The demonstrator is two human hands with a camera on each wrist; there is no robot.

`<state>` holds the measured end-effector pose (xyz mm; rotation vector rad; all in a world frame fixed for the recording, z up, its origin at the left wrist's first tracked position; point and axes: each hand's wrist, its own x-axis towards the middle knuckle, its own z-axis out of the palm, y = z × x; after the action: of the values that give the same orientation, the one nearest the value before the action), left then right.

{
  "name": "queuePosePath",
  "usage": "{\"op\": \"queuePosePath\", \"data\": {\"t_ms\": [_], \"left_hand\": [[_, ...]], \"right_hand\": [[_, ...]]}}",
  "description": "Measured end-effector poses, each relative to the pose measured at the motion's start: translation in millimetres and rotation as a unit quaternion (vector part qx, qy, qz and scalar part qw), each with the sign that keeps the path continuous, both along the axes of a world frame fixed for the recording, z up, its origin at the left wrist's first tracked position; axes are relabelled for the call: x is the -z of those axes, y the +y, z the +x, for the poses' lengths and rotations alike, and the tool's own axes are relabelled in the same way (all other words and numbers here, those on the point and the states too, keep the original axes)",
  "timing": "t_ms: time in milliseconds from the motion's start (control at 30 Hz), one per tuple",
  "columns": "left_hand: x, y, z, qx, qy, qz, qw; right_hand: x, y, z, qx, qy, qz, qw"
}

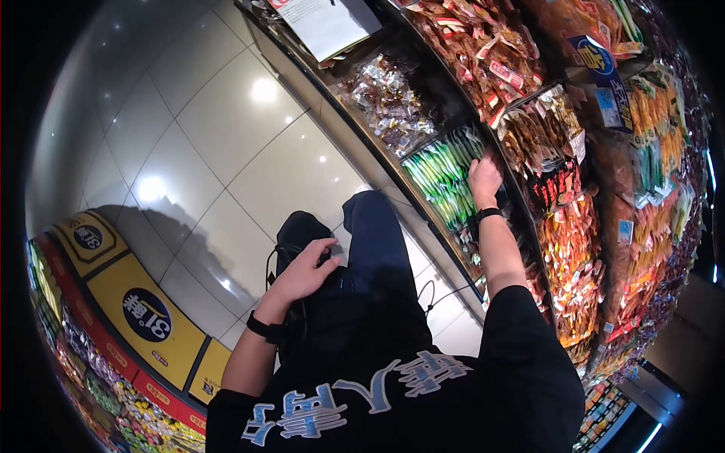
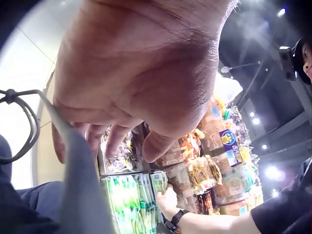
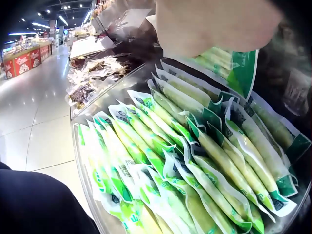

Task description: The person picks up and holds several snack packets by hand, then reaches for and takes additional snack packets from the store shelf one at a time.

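My right hand [image 1: 485,181] is at the back of a bin of green-and-white snack packets [image 1: 442,177]. In the right wrist view its blurred underside covers the top, and a green-and-white packet [image 3: 241,73] hangs from its hidden fingertips. The left wrist view shows the same right hand [image 2: 167,200] from afar, pinching that packet [image 2: 159,181] at the end of the row. Below it, more packets [image 3: 209,151] stand on edge in close rows. My left hand [image 1: 306,272] hovers over my lap with relaxed fingers and holds nothing.
Left of the green packets lies a bin of clear-wrapped snacks [image 1: 389,106]. Behind rise tiers of red and brown packets [image 1: 483,53]. A white sign [image 1: 325,26] stands at the far end. A yellow display stand [image 1: 143,309] is on the tiled floor's other side.
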<state>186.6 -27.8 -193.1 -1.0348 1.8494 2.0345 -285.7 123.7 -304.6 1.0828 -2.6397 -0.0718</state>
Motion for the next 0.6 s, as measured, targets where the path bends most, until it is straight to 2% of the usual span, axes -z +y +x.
{"op": "queuePosePath", "data": {"t_ms": [33,133,300,433,500,600], "left_hand": [[6.5,-1.6,-3.5,0.004,0.003,-0.003,1.000],[25.6,-8.0,-12.7,0.004,0.019,-0.004,1.000],[39.3,-16.4,-19.0,0.031,0.021,-0.011,0.999],[45.7,-22.0,-19.5,0.034,0.013,-0.002,0.999],[47.1,-24.0,-18.4,0.026,0.013,-0.003,1.000],[44.5,-25.6,-16.4,0.020,0.013,0.004,1.000]], "right_hand": [[4.8,-0.4,-2.5,0.022,-0.028,0.027,0.999],[20.4,-0.3,-5.6,-0.047,0.032,-0.046,0.997],[21.2,-5.6,0.9,-0.027,-0.036,0.002,0.999],[29.5,-12.9,5.4,-0.009,0.010,0.028,1.000],[28.0,-16.4,9.0,0.012,-0.002,0.041,0.999],[16.8,-17.1,21.0,-0.031,0.016,-0.033,0.999]]}}
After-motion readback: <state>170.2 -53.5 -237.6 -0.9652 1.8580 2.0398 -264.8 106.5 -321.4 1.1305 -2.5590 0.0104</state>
